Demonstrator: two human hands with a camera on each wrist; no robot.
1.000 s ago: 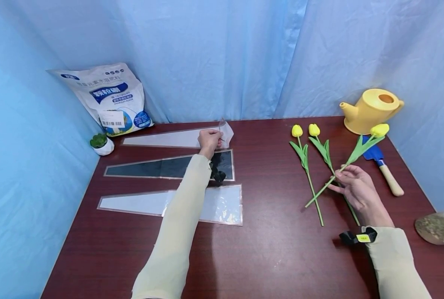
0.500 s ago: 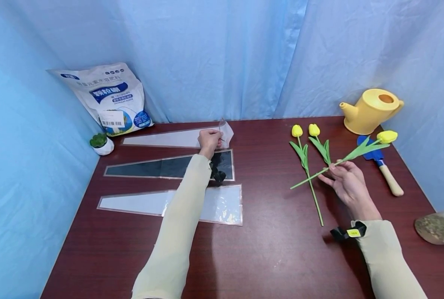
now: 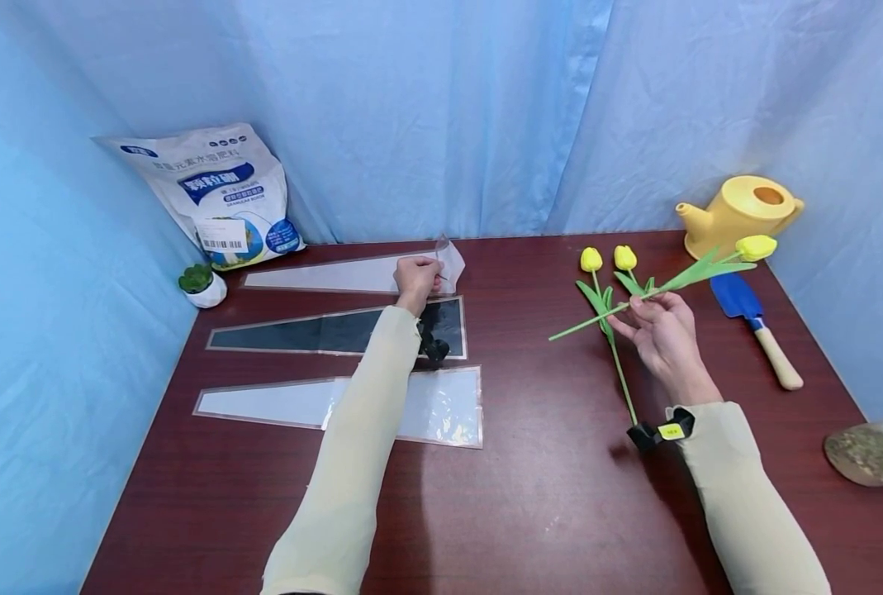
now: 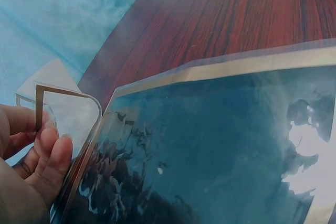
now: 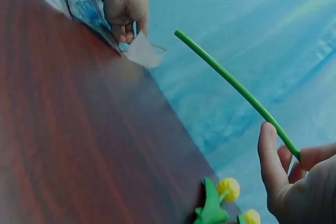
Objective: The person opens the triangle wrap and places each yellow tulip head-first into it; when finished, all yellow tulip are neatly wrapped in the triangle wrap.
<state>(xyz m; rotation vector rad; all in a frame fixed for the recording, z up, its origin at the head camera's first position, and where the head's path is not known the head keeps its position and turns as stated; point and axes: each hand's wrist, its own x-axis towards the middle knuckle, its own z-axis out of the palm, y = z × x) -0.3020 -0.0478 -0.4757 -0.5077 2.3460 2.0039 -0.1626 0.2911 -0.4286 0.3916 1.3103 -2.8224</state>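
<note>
My left hand [image 3: 415, 281] pinches the lifted, open end of the farthest flower sleeve [image 3: 337, 273], a clear-edged white one that tapers to the left. In the left wrist view, the fingers [image 4: 52, 156] hold its bent-up transparent edge. My right hand [image 3: 664, 335] pinches an artificial yellow tulip [image 3: 756, 247] by its green stem [image 5: 231, 80]. The stem's bare end points left toward the sleeves, and the bloom is to the right. Beneath and behind this hand two more yellow tulips [image 3: 591, 259] lie on the table, their stems partly covered.
A black sleeve [image 3: 292, 335] and another white sleeve [image 3: 263, 403] lie nearer me. At the back left are a fertilizer bag [image 3: 218, 198] and a small potted plant [image 3: 202, 287]. On the right stand a yellow watering can [image 3: 738, 219], a blue trowel [image 3: 746, 306] and a jar [image 3: 868, 454].
My right hand has carried the tulip left and farther back, over the other two tulips, and the stem lies flatter. My left hand has stayed at the sleeve's end.
</note>
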